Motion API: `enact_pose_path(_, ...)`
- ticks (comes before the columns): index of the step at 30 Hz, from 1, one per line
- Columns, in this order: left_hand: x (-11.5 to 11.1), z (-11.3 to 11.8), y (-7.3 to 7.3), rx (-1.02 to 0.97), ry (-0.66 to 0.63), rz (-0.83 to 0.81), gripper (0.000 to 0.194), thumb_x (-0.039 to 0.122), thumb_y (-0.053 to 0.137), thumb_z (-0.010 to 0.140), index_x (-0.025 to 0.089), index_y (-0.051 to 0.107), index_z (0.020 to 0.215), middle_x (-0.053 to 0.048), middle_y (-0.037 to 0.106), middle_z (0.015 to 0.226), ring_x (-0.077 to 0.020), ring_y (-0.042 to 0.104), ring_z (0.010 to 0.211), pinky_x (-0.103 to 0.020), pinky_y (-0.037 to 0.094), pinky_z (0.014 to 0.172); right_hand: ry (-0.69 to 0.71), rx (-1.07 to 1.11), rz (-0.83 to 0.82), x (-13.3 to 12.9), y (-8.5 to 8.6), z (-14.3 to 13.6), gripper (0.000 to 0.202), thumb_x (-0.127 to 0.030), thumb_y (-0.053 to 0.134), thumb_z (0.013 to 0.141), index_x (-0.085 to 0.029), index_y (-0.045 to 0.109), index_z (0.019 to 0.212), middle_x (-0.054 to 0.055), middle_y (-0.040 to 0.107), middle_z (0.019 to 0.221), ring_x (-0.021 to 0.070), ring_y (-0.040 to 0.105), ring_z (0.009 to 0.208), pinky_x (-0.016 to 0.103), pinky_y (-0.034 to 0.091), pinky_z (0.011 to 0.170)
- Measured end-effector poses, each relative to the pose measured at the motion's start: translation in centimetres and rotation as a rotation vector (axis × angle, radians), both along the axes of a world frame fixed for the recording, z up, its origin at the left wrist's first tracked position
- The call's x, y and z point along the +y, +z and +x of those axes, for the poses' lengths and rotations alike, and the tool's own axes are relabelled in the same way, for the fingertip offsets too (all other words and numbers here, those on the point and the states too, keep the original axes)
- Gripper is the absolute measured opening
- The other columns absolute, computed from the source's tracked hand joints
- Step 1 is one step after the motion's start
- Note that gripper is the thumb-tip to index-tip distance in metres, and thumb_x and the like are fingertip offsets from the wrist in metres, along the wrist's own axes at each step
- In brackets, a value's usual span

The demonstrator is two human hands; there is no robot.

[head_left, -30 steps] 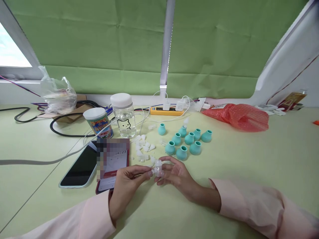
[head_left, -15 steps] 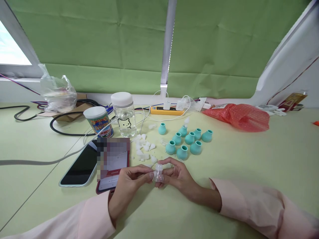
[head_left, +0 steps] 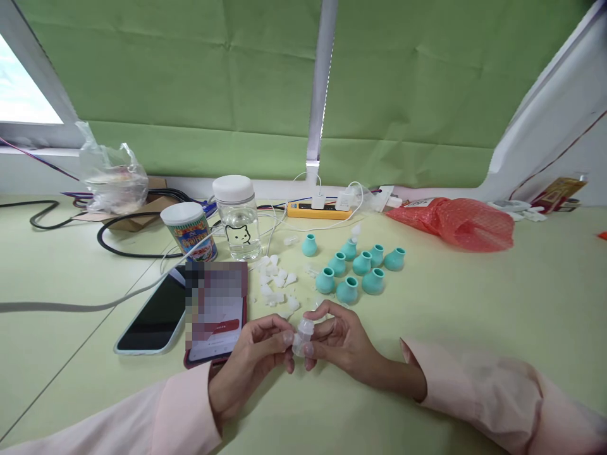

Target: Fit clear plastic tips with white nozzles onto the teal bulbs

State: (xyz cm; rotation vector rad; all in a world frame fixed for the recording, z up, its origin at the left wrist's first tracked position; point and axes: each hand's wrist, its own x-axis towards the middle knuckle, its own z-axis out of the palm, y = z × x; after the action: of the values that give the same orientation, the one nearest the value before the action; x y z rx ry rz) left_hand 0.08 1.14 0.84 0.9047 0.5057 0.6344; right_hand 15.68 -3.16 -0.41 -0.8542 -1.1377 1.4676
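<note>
Small translucent plastic fitting [head_left: 302, 338] held up over the pale green table [head_left: 427, 303], between the two hands. Its left side is pinched by the thumb and fingers of the left hand [head_left: 251, 351]; its right side is gripped by the right hand [head_left: 346, 341], forefinger arched over the top. Loose white pieces [head_left: 279, 278] are scattered just beyond; teal bulbs [head_left: 373, 282] are clustered farther right, mouths up. Two phones [head_left: 154, 319] are laid near the left hand.

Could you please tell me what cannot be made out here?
All in the head view:
Translucent piece: partly covered by the left hand and right hand.
Red-cased phone: upper screen hidden by pixelation.
Red bag: inside hidden by its film.
Left sleeve: cut off by the bottom edge.
</note>
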Motion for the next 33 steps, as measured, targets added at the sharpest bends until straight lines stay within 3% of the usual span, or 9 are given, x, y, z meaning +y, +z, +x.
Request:
enact_pose_path(6, -0.3, 0.1, -0.1, -0.038, -0.059, -0.045, 0.018, 0.019, 0.068, 0.069, 0.013, 0.052, 0.063, -0.002, 0.059, 0.060, -0.0122, 0.056, 0.053, -0.017, 0.039, 0.043, 0.000, -0.016, 0.088, -0.5, 0.4, -0.1, 0.038, -0.017, 0.073, 0.057, -0.020, 0.040, 0.075, -0.003, 0.064, 0.061, 0.0123, 0.061, 0.055, 0.024, 0.051, 0.053)
enact_pose_path(10, -1.0, 0.0, -0.1, -0.096, -0.126, -0.091, 0.015, 0.019, 0.065, 0.072, 0.016, 0.050, 0.075, -0.002, 0.058, 0.066, -0.0124, 0.056, 0.056, -0.017, 0.040, 0.043, -0.007, -0.097, 0.122, -1.1, 0.5, -0.1, 0.034, -0.018, 0.071, 0.060, -0.021, 0.040, 0.072, -0.003, 0.063, 0.062, 0.0131, 0.061, 0.054, 0.024, 0.049, 0.051)
enact_pose_path(16, -1.5, -0.1, -0.6, -0.039, -0.111, -0.107, 0.029, 0.023, 0.067, 0.070, 0.014, 0.053, 0.093, -0.006, 0.063, 0.075, -0.0171, 0.061, 0.060, -0.029, 0.047, 0.058, -0.348, -0.667, 0.559, -1.3, -0.2, 0.4, 0.023, -0.029, 0.067, 0.062, -0.023, 0.047, 0.072, 0.000, 0.060, 0.065, 0.0167, 0.059, 0.062, 0.031, 0.045, 0.062)
enact_pose_path(18, -1.5, -0.1, -0.6, 0.016, -0.068, -0.088, 0.031, 0.020, 0.067, 0.070, 0.014, 0.054, 0.097, -0.007, 0.064, 0.077, -0.0174, 0.062, 0.060, -0.030, 0.046, 0.060, -0.380, -0.780, 0.639, -1.2, -0.2, 0.4, 0.019, -0.032, 0.064, 0.065, -0.024, 0.049, 0.074, 0.000, 0.061, 0.063, 0.0173, 0.060, 0.063, 0.031, 0.045, 0.062)
enact_pose_path(21, -1.4, 0.0, -0.6, 0.047, 0.001, -0.073, 0.027, 0.017, 0.068, 0.070, 0.013, 0.059, 0.095, -0.007, 0.064, 0.076, -0.0151, 0.060, 0.059, -0.029, 0.045, 0.059, -0.307, -0.896, 0.786, -0.8, 1.0, 0.8, 0.016, -0.033, 0.060, 0.069, -0.025, 0.052, 0.080, 0.001, 0.065, 0.071, 0.0174, 0.061, 0.067, 0.031, 0.046, 0.064)
enact_pose_path(25, -1.2, 0.0, -0.7, 0.073, 0.028, -0.052, 0.018, 0.020, 0.065, 0.073, 0.008, 0.064, 0.086, -0.006, 0.061, 0.062, -0.0147, 0.057, 0.057, -0.026, 0.043, 0.055, -0.250, -1.136, 1.047, 0.0, 4.2, 2.7, 0.026, -0.035, 0.057, 0.070, -0.021, 0.055, 0.091, 0.007, 0.064, 0.097, 0.0206, 0.059, 0.080, 0.034, 0.043, 0.072)
enact_pose_path(27, -1.1, 0.0, -0.8, 0.083, 0.023, -0.050, 0.019, 0.022, 0.065, 0.073, 0.007, 0.065, 0.085, -0.006, 0.060, 0.059, -0.0145, 0.056, 0.054, -0.026, 0.041, 0.053, -0.369, -1.357, 1.016, 0.5, 5.7, 4.0, 0.025, -0.037, 0.055, 0.072, -0.018, 0.057, 0.088, 0.009, 0.065, 0.086, 0.0231, 0.058, 0.079, 0.035, 0.041, 0.068)
enact_pose_path(30, -1.0, -0.1, -0.8, 0.078, 0.054, -0.057, 0.018, 0.021, 0.064, 0.073, 0.008, 0.065, 0.085, -0.005, 0.060, 0.060, -0.0139, 0.056, 0.055, -0.025, 0.041, 0.054, -0.507, -1.717, 0.715, 1.5, 6.6, 5.7, 0.032, -0.045, 0.050, 0.073, -0.015, 0.059, 0.076, 0.008, 0.059, 0.060, 0.0224, 0.055, 0.060, 0.030, 0.033, 0.051)
enact_pose_path(33, -1.0, -0.1, -0.8, 0.068, 0.064, -0.052, 0.018, 0.022, 0.064, 0.073, 0.009, 0.065, 0.086, -0.005, 0.060, 0.062, -0.0140, 0.056, 0.056, -0.026, 0.042, 0.056, -0.398, -1.953, 0.443, 2.4, 6.0, 6.6, 0.032, -0.047, 0.050, 0.071, -0.015, 0.055, 0.067, 0.004, 0.051, 0.049, 0.0172, 0.048, 0.044, 0.024, 0.021, 0.043)
